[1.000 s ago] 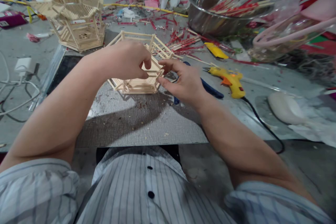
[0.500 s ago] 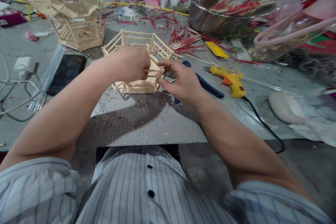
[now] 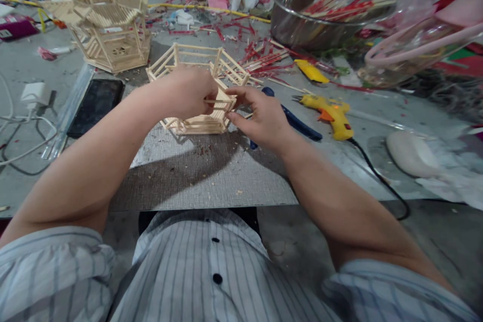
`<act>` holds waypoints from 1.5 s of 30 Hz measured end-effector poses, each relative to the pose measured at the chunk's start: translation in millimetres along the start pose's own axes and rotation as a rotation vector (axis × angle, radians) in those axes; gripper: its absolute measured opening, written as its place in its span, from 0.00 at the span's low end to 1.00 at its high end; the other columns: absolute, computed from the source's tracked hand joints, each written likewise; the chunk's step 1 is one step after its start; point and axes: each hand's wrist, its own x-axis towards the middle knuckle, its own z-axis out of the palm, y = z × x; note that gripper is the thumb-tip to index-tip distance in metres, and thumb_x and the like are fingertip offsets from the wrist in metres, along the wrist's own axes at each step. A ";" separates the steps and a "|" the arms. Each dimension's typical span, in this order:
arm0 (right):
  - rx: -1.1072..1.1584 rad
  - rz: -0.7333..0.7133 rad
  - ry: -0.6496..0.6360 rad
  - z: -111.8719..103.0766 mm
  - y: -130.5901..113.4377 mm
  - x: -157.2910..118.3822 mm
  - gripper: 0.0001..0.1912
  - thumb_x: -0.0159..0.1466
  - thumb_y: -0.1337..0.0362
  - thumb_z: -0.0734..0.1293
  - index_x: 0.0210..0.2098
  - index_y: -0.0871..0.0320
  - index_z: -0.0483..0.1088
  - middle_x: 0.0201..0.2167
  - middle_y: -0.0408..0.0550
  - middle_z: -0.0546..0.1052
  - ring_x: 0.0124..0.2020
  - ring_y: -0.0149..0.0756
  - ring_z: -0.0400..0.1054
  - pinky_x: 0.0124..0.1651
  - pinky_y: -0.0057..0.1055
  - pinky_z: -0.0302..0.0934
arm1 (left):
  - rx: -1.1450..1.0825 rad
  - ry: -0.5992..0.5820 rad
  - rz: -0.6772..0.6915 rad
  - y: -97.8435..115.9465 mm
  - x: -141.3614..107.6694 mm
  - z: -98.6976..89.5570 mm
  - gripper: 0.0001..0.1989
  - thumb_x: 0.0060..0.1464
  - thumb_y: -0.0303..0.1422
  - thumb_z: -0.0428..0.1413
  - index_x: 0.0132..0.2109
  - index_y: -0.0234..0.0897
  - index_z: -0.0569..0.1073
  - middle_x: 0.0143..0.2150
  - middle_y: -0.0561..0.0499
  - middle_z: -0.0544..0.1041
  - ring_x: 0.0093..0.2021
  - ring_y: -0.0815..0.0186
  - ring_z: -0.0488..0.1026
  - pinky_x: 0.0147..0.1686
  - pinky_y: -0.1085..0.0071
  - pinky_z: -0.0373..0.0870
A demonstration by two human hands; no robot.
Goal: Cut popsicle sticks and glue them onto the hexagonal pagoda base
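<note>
A hexagonal wooden stick frame (image 3: 206,125) with low railings stands on a grey textured mat (image 3: 188,181). My left hand (image 3: 190,91) reaches over it, fingers closed around a thin wooden stick (image 3: 219,102) at the near right railing. The left fingertips are partly hidden behind the hand. My right hand (image 3: 262,115) pinches the railing's right corner between thumb and fingers. Behind the right hand lie blue-handled pliers (image 3: 302,125), partly covered by it.
A yellow glue gun (image 3: 334,114) lies to the right, its cord running over the table edge. A metal basin (image 3: 302,25) of sticks stands at the back right. Left are a black phone (image 3: 96,106), a white charger (image 3: 35,94) and a tiered stick pagoda (image 3: 113,35).
</note>
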 end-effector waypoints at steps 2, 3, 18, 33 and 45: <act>0.002 0.005 0.007 0.2 0.4 -0.6 0.20 0.55 0.65 0.66 0.49 0.50 0.70 0.39 0.46 0.79 0.41 0.40 0.73 0.49 0.41 0.66 | 0.023 -0.007 0.010 0.7 -0.8 -0.8 0.17 0.56 0.38 0.48 0.43 0.37 0.79 0.33 0.44 0.79 0.36 0.56 0.73 0.34 0.65 0.57; 0.002 0.006 0.009 0.3 0.6 -0.9 0.21 0.55 0.65 0.67 0.49 0.49 0.70 0.40 0.45 0.79 0.41 0.40 0.73 0.49 0.41 0.66 | 0.034 -0.006 0.018 1.0 -1.3 -1.3 0.17 0.56 0.38 0.48 0.43 0.37 0.79 0.32 0.44 0.79 0.36 0.57 0.73 0.34 0.65 0.57; 0.077 0.013 0.026 3.2 0.8 -1.7 0.20 0.56 0.66 0.67 0.49 0.50 0.69 0.44 0.45 0.79 0.41 0.39 0.75 0.50 0.41 0.67 | 0.062 -0.032 -0.006 7.1 -3.4 -6.6 0.16 0.56 0.36 0.48 0.43 0.37 0.78 0.34 0.45 0.79 0.35 0.58 0.73 0.33 0.66 0.56; 0.128 -0.009 0.014 3.6 4.4 -2.5 0.21 0.57 0.64 0.67 0.51 0.53 0.67 0.48 0.49 0.78 0.42 0.39 0.75 0.50 0.41 0.67 | -0.027 -0.034 0.030 -3.5 -4.8 -3.9 0.21 0.55 0.42 0.51 0.48 0.36 0.78 0.37 0.45 0.79 0.38 0.59 0.72 0.37 0.67 0.59; 0.031 0.019 0.012 2.1 4.6 -4.6 0.22 0.57 0.57 0.70 0.51 0.45 0.68 0.39 0.44 0.79 0.41 0.41 0.75 0.48 0.42 0.67 | -0.035 -0.075 0.003 -10.7 -26.0 -19.5 0.17 0.54 0.36 0.54 0.49 0.36 0.77 0.43 0.46 0.79 0.47 0.57 0.70 0.51 0.64 0.59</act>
